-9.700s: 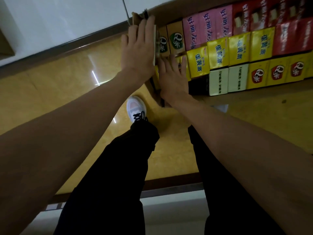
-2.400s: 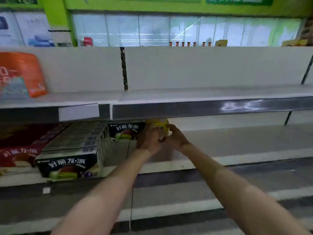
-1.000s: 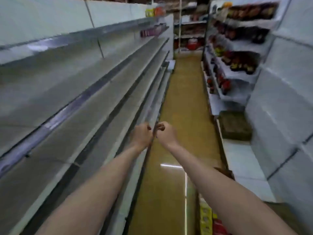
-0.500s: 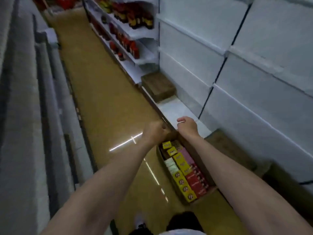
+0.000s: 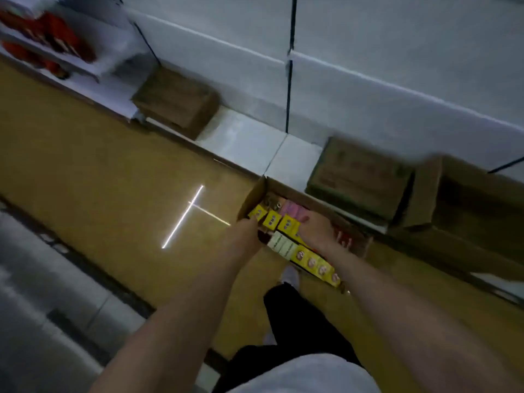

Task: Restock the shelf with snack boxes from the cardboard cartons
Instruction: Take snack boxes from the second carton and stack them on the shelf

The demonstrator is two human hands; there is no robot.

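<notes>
Your left hand (image 5: 246,232) and right hand (image 5: 317,228) reach over the open carton (image 5: 253,198) on the floor — yellow snack boxes (image 5: 287,227) between them; blur hides both hands' grip

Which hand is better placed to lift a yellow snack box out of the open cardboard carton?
Probably the right hand: it lies over the yellow snack boxes inside the open cardboard carton. The left hand sits at the carton's near edge.
</notes>
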